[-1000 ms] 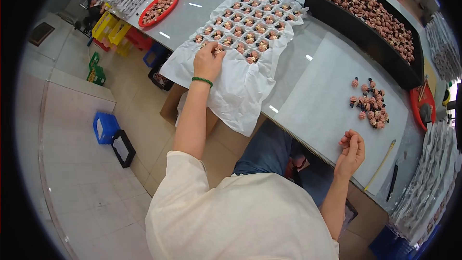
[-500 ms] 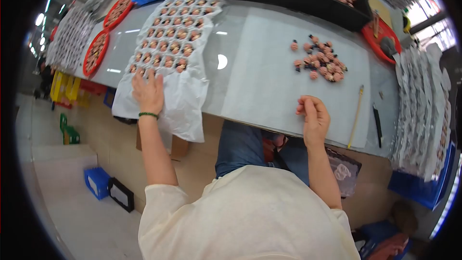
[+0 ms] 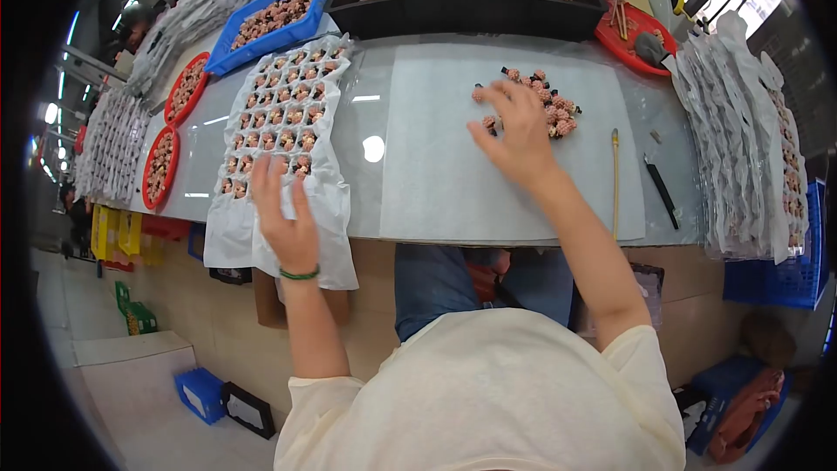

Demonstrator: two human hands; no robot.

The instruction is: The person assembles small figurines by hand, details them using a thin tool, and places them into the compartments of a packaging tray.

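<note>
Grey counter (image 3: 368, 202) across the middle, black bin (image 3: 466, 19) heaped with pink knobbly pieces at its far side; white paper sheet (image 3: 427, 174) in front of the bin, white pocketed tray (image 3: 336, 176) on the sheet's left. Main change: right hand (image 3: 523, 146), half a second ago curled near the sheet's front edge and short of the loose pile (image 3: 560, 113), now reaches forward to it, fingers unfolded. Left hand (image 3: 289, 228) still at the tray's front row, fingers now lifted and parted. Reads as the work turning from tray back to pile, probably a fresh pick-up; tray's visible pockets mostly filled, front row partly hidden by the hand. Right grip wide, thumb well away from fingers, nothing seen in it. Left grip also wide, thumb apart, no piece visible between. Pile lies just ahead and to the right of the right grip, its near-left pieces partly behind the fingers; cannot tell whether fingertips touch. Smallest: single piece (image 3: 478, 94) with a dark tip at the pile's left edge, just beside the right fingers.
</note>
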